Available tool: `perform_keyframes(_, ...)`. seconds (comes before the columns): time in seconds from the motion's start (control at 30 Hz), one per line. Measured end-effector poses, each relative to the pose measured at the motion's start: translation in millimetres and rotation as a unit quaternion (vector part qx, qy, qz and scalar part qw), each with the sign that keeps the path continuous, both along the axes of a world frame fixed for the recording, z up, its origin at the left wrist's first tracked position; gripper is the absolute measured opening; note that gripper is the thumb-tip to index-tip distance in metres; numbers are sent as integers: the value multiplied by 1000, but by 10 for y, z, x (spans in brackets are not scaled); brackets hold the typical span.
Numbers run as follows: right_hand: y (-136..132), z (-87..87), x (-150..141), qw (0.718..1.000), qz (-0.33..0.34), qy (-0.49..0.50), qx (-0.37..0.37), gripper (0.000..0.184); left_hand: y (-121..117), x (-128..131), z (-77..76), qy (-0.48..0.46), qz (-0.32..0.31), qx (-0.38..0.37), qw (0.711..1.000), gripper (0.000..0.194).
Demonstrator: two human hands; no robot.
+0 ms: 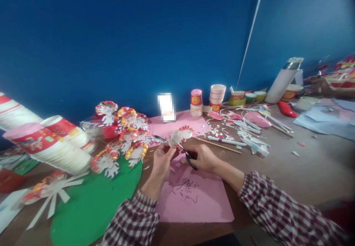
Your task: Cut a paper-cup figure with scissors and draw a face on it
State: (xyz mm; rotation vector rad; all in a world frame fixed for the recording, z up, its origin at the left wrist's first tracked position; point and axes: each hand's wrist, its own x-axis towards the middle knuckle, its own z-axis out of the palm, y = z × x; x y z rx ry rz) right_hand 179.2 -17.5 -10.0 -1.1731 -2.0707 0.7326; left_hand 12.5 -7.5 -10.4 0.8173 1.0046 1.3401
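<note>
My left hand (162, 161) pinches a white paper cut-out (176, 136) with a red-and-white fringed edge. In my right hand (204, 158) is a pair of scissors (190, 160) with dark handles, its blades lying at the cut-out beside my left fingertips. Both hands are over a pink paper sheet (216, 205) that bears dark ink strokes. To the left, several finished-looking paper figures (133, 118) with red and yellow rims are heaped together, some of them resting on a green paper piece (91, 201).
Tilted stacks of paper cups (52, 148) stand at left. Paper scraps, a brown stick (220, 145) and a white pen (226, 141) lie to the right. Along the blue wall are more cups (217, 96), paint pots (249, 97) and a white flask (281, 85). Another person's hand (318, 85) shows far right.
</note>
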Motion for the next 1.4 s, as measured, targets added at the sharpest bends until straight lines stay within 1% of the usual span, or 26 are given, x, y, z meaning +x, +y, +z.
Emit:
perform_keyframes(0.13,-4,-5,4,1000,-7,-6,6,30,35,-32,-71,14,12,13,1000,28)
perform_keyframes(0.3,1,-6,10,1000,-10,-10,12,32,114,-97,-185,76,20,61,995,30)
perform_keyframes(0.47,-4,11,15,1000,-10,-12,8,29,131,-109,-211,94,12,75,993,31)
perform_keyframes(0.73,-7,-4,6,1000,-9,-17,8,28,122,-114,-241,87,10,60,994,28)
perform_keyframes(1.0,-17,10,3,1000,-5,-17,23,31,108,-100,-183,70,8,47,996,26)
perform_keyframes(1.2,-21,18,5,1000,-9,-13,20,34,74,-74,-134,24,-12,42,999,26)
perform_keyframes(1.4,-29,38,7,1000,-8,-18,21,31,39,-43,-69,2,-10,28,1000,26)
